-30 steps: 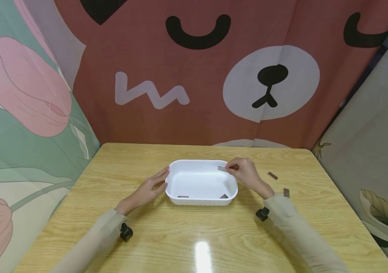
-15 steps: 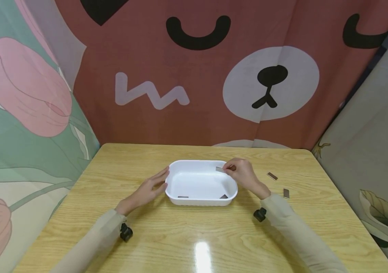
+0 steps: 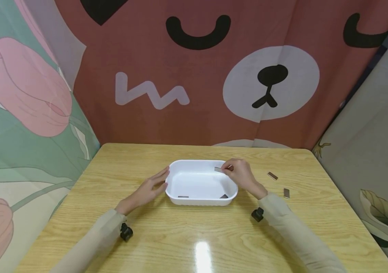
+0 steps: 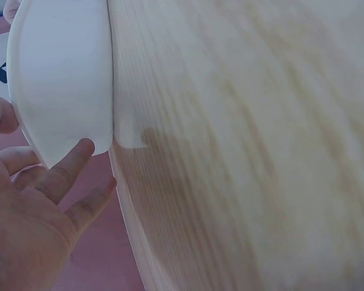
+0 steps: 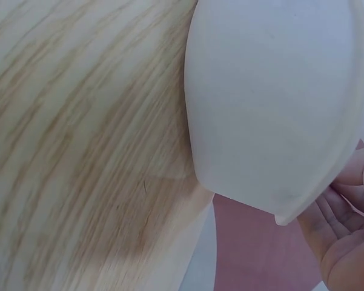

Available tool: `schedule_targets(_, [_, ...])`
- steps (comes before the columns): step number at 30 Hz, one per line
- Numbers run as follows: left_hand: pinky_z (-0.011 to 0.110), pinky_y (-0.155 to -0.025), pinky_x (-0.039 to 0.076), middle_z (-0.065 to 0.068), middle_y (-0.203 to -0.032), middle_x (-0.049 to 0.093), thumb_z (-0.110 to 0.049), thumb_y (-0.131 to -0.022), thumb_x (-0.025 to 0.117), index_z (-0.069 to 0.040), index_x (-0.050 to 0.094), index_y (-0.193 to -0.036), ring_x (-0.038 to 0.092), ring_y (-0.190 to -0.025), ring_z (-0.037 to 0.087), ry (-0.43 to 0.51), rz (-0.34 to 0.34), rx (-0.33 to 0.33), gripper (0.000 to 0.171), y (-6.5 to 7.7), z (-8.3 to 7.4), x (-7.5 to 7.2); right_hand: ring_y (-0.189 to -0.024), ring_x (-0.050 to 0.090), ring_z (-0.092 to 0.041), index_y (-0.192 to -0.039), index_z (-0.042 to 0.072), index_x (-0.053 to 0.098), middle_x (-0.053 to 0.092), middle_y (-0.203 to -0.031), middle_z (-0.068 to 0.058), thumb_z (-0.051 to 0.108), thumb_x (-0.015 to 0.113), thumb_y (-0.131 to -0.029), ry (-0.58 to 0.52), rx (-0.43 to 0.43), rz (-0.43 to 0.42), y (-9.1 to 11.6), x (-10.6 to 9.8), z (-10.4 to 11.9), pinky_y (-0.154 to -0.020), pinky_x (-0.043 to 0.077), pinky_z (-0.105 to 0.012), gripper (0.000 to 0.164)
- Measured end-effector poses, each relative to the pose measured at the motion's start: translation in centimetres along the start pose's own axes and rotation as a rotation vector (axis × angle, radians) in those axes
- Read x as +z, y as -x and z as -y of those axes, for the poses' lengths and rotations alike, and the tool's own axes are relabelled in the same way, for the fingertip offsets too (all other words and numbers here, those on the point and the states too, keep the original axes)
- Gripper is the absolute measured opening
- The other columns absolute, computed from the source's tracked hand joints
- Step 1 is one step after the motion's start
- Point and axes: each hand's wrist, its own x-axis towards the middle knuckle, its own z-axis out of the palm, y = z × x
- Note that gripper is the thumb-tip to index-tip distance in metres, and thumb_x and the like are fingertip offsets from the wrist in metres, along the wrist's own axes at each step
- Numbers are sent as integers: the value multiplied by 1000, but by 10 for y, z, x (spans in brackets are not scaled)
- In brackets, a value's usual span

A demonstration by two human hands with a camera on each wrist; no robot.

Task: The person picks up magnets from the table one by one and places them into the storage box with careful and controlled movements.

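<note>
The small strip (image 3: 218, 169) is pinched in the right hand's (image 3: 240, 174) grip at the far right part of the white tray (image 3: 197, 182), and would probably be best lowered near the tray floor before release, with the near end steadied by the left hand's (image 3: 149, 189) straight, ungrasping fingers. Two strips inside the tray (image 3: 183, 196) and two loose strips (image 3: 273, 176) on the bench (image 3: 180, 235) are shown only in the head view; by the left wrist view, fingertip contact with the tray's outer wall is revealed.

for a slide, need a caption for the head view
Left hand on white tray, right hand pinching a small strip near its rim.
</note>
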Motion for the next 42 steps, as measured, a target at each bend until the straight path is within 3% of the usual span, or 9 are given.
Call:
schedule_targets(21, [43,-114,30,4,-161,23,-14,-102,56,3,38,-149,27,-145,28,-4,-5,-1,53,1,-2,0,-70,68,-17,-81,2,77,73,-85,-9,-5,76,-82,46,56,68,-5,8,1,-60,58,-27,7])
schedule_targets(42, [40,-113,33,4,-161,22,-13,-102,56,3,37,-149,26,-145,28,25,2,-4,53,1,-3,0,-68,67,-19,-78,1,76,72,-76,-9,-5,75,-81,124,115,57,-12,14,8,-63,58,-35,7])
